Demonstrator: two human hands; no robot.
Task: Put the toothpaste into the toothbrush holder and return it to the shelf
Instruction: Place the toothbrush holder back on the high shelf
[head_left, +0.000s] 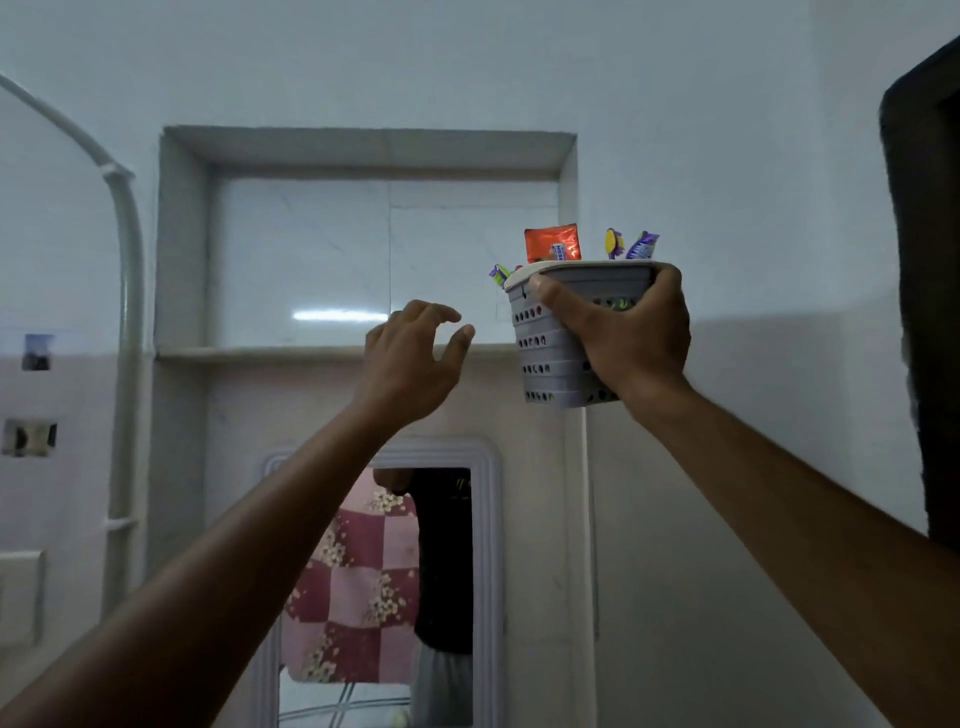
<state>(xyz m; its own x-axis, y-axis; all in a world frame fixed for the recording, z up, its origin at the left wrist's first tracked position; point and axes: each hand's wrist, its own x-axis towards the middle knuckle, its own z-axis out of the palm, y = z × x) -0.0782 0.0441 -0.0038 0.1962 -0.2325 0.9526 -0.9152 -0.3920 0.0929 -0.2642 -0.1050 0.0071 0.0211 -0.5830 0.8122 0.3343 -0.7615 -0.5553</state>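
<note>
My right hand (628, 338) grips a grey perforated toothbrush holder (545, 358), raised in front of the right end of the wall shelf (311, 354). An orange toothpaste tube (551, 243) sticks up out of the holder, beside purple and yellow toothbrush ends (631, 245). My left hand (410, 358) hovers just left of the holder at shelf height, fingers spread and curled, holding nothing. The holder's base hangs in the air a little below the ledge level.
The shelf is a recessed marble niche (363, 249) in the wall. A framed mirror (384, 582) hangs below it. A white pipe (127, 312) runs down the left side, and a dark door frame (924, 312) stands at the right edge.
</note>
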